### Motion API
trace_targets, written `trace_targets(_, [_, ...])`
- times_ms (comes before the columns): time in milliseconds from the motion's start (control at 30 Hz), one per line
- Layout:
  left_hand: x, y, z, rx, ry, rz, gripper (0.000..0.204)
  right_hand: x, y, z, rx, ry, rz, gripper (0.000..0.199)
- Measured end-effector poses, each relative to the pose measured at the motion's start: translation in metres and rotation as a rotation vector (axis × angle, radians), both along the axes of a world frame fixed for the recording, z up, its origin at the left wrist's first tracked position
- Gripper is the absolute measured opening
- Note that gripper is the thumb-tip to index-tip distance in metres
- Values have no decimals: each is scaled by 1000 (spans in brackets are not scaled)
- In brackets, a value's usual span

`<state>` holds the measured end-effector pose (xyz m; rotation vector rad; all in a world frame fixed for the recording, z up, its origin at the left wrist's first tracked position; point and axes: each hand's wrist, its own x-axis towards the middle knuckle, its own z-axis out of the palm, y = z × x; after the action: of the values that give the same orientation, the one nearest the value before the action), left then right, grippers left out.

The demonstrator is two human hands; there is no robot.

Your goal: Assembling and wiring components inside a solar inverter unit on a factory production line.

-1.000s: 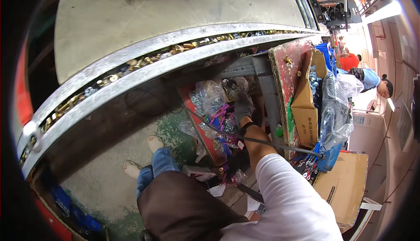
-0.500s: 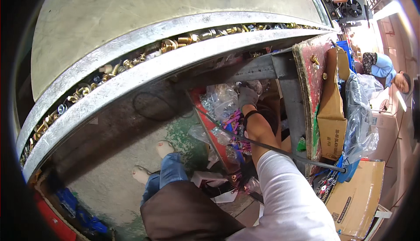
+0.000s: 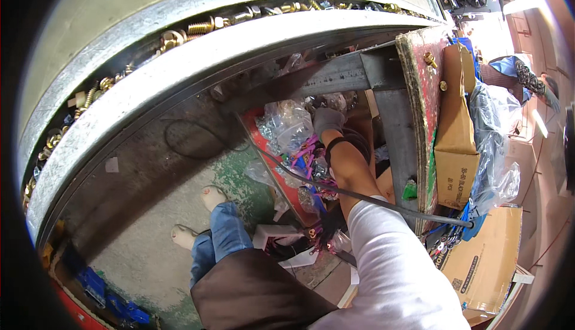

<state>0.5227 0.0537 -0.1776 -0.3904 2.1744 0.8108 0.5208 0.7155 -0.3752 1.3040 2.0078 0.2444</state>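
Observation:
My right hand (image 3: 328, 121), in a grey glove, reaches down under the workbench into a red-sided bin (image 3: 290, 192). Its fingers point away from me and are mostly hidden among clear plastic bags, so their grip cannot be made out. Right beside the glove lies a clear bag (image 3: 287, 123) of small metal parts. Nearer to me in the bin is a tangle of purple-sleeved cable pieces (image 3: 308, 156). A dark band circles my wrist, and a black cable (image 3: 323, 185) runs across my forearm. My left hand is out of view.
Loose bolts (image 3: 206, 26) fill the channel along the bench's metal edge (image 3: 197, 60). A steel leg (image 3: 395, 144) and worn red board (image 3: 419, 120) stand right of my arm. Cardboard boxes (image 3: 488, 264) are farther right; another person (image 3: 509, 78) is behind. Blue parts (image 3: 111, 297) lie lower left.
The view has shifted, so the bench edge sits higher and nearer. My right hand stays among the bags in the bin. The person at the right has changed posture, with a gloved hand now showing.

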Motion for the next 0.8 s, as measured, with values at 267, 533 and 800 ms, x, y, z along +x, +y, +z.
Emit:
trace_targets(267, [0,-2,-3,-19,-310,693,30,-6,-7,2,165,145,-272,24])
trace_targets(533, [1,-14,-2,-22,-346,610,30,10,-40,38,148,393,-118,30])
trace_targets(800, [0,-27,0,58,-447,607,25,70,-129,53,256,1335,-166,29])
